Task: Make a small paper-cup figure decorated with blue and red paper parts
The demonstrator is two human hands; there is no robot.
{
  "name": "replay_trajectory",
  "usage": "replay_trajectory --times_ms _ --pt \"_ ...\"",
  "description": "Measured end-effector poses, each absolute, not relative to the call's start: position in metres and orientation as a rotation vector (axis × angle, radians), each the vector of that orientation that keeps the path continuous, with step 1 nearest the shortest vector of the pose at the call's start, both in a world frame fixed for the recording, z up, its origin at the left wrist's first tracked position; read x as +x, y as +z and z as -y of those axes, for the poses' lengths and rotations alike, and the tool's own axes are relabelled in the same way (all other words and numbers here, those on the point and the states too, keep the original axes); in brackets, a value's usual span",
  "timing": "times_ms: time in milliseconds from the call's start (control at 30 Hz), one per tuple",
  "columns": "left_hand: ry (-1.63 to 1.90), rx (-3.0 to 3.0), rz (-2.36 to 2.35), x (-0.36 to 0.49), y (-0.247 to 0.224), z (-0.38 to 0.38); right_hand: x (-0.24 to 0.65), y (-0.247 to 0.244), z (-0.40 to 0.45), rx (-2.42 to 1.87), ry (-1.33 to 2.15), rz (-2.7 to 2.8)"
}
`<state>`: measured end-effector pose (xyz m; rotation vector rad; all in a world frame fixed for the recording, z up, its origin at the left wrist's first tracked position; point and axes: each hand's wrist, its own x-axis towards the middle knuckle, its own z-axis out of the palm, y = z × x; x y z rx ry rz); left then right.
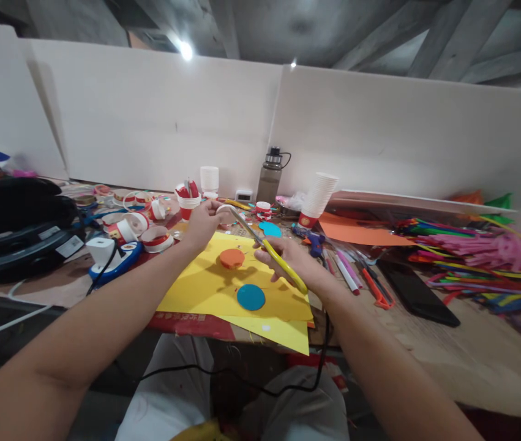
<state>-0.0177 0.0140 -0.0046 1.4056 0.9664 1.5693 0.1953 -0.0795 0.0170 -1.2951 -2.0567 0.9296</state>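
Observation:
My left hand [205,222] pinches a small white piece [226,210], thin and curved, above the back of the yellow paper [187,290]. My right hand [283,257] is closed around the yellow handles of a pair of scissors [283,264]. The metal blades point up and left, and their tips are close to the white piece; whether they touch it is hard to tell. Below the hands, an orange disc [232,258] and a blue disc [251,297] lie on the yellow paper.
Cut paper-cup rings [157,239] and a blue power strip [125,262] are at the left. Behind stand a bottle [270,177] and stacked cups [319,197]. At the right are markers [347,272], a black phone [419,293] and colourful pipe cleaners [494,250].

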Motion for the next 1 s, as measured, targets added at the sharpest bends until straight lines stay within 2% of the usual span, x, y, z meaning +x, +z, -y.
replay_trajectory --times_ms 200,333,533,1000 --pt "1.4 1.301 -0.721 -0.017 -0.003 -0.016 0.208 0.015 0.066 -1.317 0.21 2.19" --pt "1.358 1.284 -0.675 -0.018 -0.003 -0.018 0.212 0.01 0.06 -1.409 -0.021 2.185" --pt "1.309 1.344 -0.626 -0.022 -0.003 -0.019 0.217 0.004 0.052 -1.412 -0.156 2.192" --pt "1.285 1.282 -0.639 -0.023 -0.001 -0.017 0.217 0.007 0.056 -1.426 -0.13 2.261"
